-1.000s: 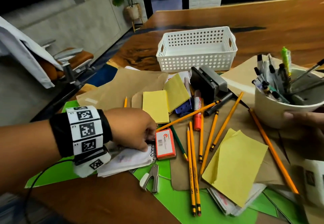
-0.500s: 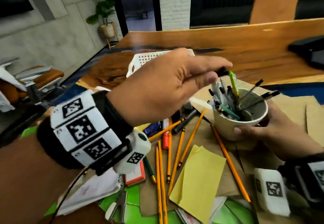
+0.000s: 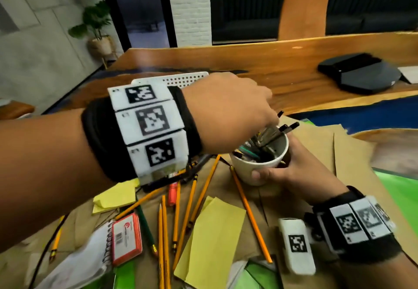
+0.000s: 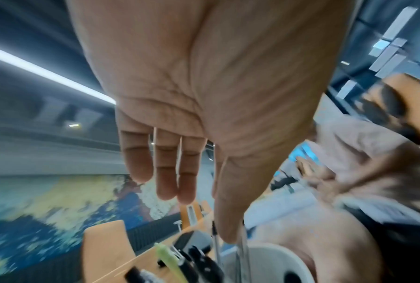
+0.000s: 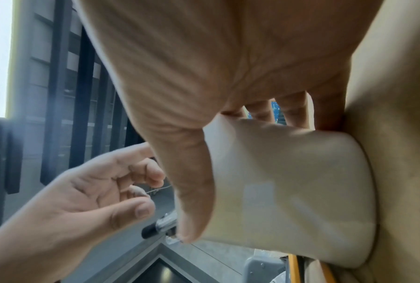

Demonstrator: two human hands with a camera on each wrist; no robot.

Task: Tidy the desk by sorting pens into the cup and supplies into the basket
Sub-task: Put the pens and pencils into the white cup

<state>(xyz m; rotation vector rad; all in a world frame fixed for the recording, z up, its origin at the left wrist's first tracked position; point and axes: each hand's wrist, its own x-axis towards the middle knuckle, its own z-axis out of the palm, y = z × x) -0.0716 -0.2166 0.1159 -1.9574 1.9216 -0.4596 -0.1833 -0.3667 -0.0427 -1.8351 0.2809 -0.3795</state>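
Observation:
My right hand (image 3: pixel 291 171) grips the white cup (image 3: pixel 255 173), thumb on its near wall; the right wrist view shows the cup (image 5: pixel 288 191) inside that grip. Several pens (image 3: pixel 271 133) stand in it, among them a green one (image 4: pixel 166 256). My left hand (image 3: pixel 248 112) hovers just above the cup's mouth, fingers pointing down at the pens. The left hand's fingers (image 4: pixel 187 181) hang loose and hold nothing. A white perforated basket (image 3: pixel 187 79) shows behind my left wrist, mostly hidden.
Several yellow pencils (image 3: pixel 188 207), yellow note pads (image 3: pixel 212 241), a red marker (image 3: pixel 172 194), a red-edged small box (image 3: pixel 126 235) and a spiral notebook (image 3: pixel 79 263) lie on brown paper in front of the cup. A black device (image 3: pixel 359 73) sits far right on the wooden table.
My left hand rose from beside the red-edged box, carried a pen to the cup and no longer pinches it. My right hand kept hold of the cup.

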